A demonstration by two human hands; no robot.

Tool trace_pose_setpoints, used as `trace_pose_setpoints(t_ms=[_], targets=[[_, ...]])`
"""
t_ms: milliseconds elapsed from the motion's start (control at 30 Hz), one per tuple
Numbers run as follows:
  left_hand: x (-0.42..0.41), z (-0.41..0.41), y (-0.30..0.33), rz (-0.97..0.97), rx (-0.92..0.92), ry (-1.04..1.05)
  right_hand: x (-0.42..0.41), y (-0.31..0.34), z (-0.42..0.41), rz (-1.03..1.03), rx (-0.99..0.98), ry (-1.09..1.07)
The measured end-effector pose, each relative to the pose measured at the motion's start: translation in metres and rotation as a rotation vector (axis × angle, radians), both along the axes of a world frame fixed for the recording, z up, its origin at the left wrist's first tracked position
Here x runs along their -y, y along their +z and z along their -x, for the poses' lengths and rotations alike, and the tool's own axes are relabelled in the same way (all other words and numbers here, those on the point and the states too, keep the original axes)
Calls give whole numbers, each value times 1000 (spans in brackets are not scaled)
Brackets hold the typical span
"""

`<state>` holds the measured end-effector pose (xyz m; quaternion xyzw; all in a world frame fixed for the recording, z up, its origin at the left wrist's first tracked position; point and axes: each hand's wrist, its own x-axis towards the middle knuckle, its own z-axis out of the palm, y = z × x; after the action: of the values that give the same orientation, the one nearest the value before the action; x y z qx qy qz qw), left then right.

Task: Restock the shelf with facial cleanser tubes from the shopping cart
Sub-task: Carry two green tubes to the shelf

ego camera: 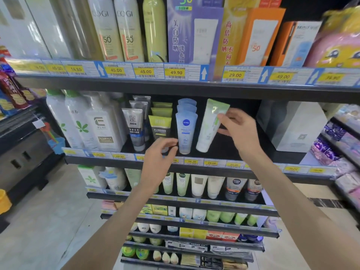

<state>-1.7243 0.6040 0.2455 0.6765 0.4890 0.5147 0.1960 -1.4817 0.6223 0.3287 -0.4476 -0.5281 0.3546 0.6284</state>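
Bright even store light; blurred, bowed edges, sharper centre.

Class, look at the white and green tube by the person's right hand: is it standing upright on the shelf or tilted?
Tilted. The white and green tube leans right, cap down on the shelf, its crimped top held by the right hand.

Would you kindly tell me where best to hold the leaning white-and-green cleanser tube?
Probably at the flat crimped top of the white-and-green cleanser tube, from its right, where the right hand already touches it. It leans cap-down, and blue Nivea tubes crowd its left.
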Motion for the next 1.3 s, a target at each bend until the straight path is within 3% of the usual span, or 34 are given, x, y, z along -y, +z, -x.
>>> trace_pose_setpoints(t_ms=[167,300,800,1300], targets=[[-8,27,-33,-56,-417,112,-27,-13,-19,9,117,-118],[-10,28,-46,-148,-573,143,-39,-39,-24,54,232,-107],[-16,29,-67,-329,-661,207,-60,-57,-28,269,506,-3],[-18,27,-72,-333,-704,237,-132,-72,-9,242,496,-50]])
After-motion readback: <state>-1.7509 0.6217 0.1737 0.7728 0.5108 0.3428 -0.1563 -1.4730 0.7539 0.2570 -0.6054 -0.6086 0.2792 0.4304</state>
